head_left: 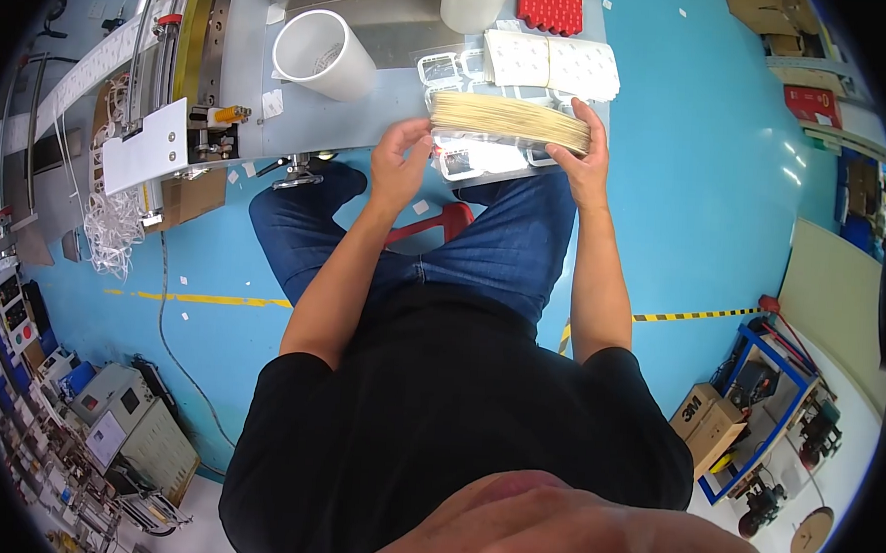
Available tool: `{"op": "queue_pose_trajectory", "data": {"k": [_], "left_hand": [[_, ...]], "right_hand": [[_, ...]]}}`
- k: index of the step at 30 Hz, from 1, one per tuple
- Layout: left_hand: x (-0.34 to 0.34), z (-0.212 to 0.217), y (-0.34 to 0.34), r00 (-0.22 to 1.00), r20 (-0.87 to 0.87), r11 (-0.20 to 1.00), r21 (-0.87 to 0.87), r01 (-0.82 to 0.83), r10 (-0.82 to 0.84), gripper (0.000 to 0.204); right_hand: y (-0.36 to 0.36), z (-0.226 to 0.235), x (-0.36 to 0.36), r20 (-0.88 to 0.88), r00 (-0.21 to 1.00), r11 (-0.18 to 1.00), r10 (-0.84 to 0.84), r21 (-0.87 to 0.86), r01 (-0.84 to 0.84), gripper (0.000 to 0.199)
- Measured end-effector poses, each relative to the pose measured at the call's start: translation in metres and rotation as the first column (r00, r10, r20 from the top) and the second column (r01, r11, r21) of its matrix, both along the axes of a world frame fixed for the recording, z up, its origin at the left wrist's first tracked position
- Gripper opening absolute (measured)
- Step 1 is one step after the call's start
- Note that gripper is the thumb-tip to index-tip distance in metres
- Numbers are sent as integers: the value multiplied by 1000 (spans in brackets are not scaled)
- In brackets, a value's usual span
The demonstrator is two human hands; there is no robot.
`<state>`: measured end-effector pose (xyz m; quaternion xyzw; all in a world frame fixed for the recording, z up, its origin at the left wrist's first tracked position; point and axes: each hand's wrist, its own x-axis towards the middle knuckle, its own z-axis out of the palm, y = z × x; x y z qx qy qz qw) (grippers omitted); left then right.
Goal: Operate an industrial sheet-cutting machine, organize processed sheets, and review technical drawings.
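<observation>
Bright blue factory floor under a grey workbench (pixel 301 119), and both hands are squaring up a thick cream stack of sheets (pixel 509 122) at its edge, left hand (pixel 401 159) and right hand (pixel 585 149) pinching opposite ends, so I'd guess next needs steady, even pressure.

A single head-worn fisheye view looks steeply down the person's own chest and legs. The grey table (pixel 301 119) lies at the far, top edge, close in; the blue floor (pixel 688 189) spreads left and right, and straight edges bend toward the dark round rim.
</observation>
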<state>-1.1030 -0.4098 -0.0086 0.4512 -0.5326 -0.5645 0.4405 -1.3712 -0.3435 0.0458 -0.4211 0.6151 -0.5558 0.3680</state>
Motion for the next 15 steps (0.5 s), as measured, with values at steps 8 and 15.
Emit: {"op": "queue_pose_trajectory", "data": {"k": [8,15], "left_hand": [[3,3,1,999,-7,996,-83,34,-35,17],[3,6,0,995,93,973,-223,67,-47,19]], "right_hand": [[0,1,0,-39,999,1000,-4,12,5,72],[0,2,2,38,999,999,-19,33,18,72]]}}
